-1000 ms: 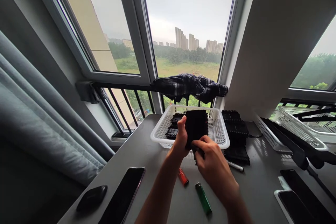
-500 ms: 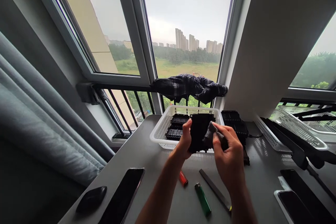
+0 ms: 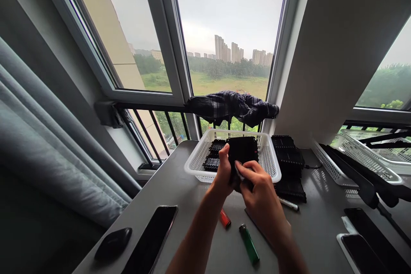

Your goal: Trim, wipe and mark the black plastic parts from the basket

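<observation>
My left hand (image 3: 224,171) grips the left edge of a black rectangular piece (image 3: 243,149), thumb upright along its side. The piece is held up in front of a white basket (image 3: 275,167), covering part of it. Against the lower part of the piece, my right hand (image 3: 258,182) pinches a small dark grey cloth (image 3: 239,174), mostly hidden by the fingers. More black ribbed pieces (image 3: 214,154) lie inside the basket. To the right of the basket, further black pieces (image 3: 287,154) are piled on the grey table (image 3: 180,231).
Near my forearms lie a red lighter (image 3: 225,218), a green lighter (image 3: 248,244), a partly hidden flat file and a white marker (image 3: 289,204). A mouse (image 3: 113,244) and a black phone (image 3: 152,239) are at left. Phones (image 3: 359,252) and another basket (image 3: 334,171) are at right.
My right hand has moved left and down across the black piece with the cloth. The piece has shifted slightly left and up. The white marker now shows beside my right wrist.
</observation>
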The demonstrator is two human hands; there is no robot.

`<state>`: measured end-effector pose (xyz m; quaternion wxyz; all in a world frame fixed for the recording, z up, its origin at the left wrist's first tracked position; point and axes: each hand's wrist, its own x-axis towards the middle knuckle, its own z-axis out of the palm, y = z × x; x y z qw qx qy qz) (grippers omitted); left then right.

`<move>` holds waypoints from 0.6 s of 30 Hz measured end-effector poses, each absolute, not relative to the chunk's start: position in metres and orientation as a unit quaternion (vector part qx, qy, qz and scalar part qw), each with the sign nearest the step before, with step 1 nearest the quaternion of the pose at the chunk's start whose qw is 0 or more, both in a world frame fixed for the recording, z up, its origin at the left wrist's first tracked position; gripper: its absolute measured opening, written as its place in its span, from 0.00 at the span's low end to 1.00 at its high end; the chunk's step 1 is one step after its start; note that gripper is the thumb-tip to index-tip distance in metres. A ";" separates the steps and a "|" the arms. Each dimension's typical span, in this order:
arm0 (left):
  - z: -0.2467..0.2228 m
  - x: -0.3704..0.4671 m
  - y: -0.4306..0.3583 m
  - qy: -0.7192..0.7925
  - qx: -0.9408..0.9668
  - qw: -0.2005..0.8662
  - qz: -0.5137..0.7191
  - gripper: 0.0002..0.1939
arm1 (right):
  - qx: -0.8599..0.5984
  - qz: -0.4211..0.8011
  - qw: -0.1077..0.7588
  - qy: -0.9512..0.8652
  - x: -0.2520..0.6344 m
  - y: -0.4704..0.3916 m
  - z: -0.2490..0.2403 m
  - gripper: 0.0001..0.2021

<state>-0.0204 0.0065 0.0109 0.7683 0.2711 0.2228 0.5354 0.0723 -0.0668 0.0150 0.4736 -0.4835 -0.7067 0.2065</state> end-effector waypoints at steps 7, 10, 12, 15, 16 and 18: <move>0.016 -0.031 0.011 0.222 0.253 0.771 0.541 0.27 | -0.504 0.220 0.445 -0.707 0.078 -0.066 0.016 0.16; 0.016 -0.033 0.011 0.220 0.265 0.787 0.512 0.28 | -0.534 0.162 0.508 -0.656 0.091 -0.065 0.018 0.14; 0.015 -0.032 0.012 0.212 0.283 0.791 0.499 0.26 | -0.541 0.093 0.558 -0.622 0.099 -0.065 0.018 0.15; 0.009 -0.027 0.010 0.225 0.315 0.798 0.462 0.26 | -0.527 0.001 0.591 -0.611 0.103 -0.063 0.015 0.19; 0.006 -0.025 0.008 0.242 0.324 0.797 0.448 0.27 | -0.518 -0.023 0.592 -0.617 0.102 -0.062 0.014 0.21; 0.002 -0.019 0.005 0.279 0.333 0.791 0.432 0.27 | -0.500 -0.054 0.583 -0.639 0.099 -0.059 0.010 0.23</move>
